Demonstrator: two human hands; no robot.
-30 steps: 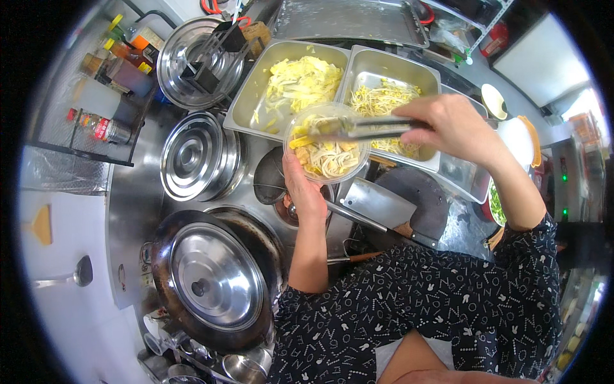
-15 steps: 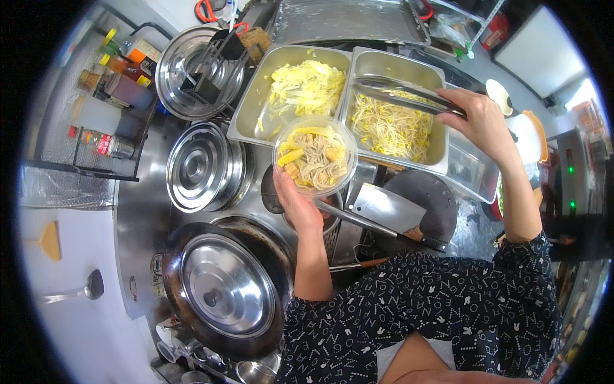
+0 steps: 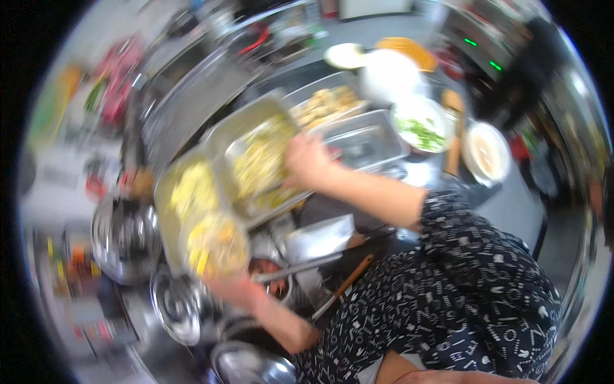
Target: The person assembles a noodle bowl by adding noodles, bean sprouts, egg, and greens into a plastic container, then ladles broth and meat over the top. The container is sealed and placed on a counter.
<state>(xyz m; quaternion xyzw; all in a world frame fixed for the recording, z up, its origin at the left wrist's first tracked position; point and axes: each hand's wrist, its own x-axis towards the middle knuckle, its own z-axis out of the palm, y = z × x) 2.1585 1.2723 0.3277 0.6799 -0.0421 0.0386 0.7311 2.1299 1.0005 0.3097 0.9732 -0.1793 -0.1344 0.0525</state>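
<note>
My left hand (image 3: 233, 289) is shut on a round clear plastic bowl (image 3: 245, 261), holding it from below and the side. In the bowl lie greyish noodles (image 3: 227, 246) and yellow pieces. The bowl hangs over the near end of a steel pan of shredded yellow cabbage (image 3: 195, 185). My right hand (image 3: 309, 160) is at the right edge of the neighbouring steel pan of bean sprouts (image 3: 259, 163). Its fingers are smeared by motion, and I cannot make out tongs in it.
Beyond the sprouts sit a pan of light brown chunks (image 3: 326, 105) and a clear container (image 3: 361, 144). A bowl of chopped greens (image 3: 420, 128) and a white tub (image 3: 486, 153) stand farther right. A cleaver (image 3: 320, 238) lies near me, beside a long metal handle (image 3: 300, 267).
The view has swung to the right and blurred. My right hand, earlier holding metal tongs above the sprouts, is now lower at the pan's edge. My left hand still holds the bowl.
</note>
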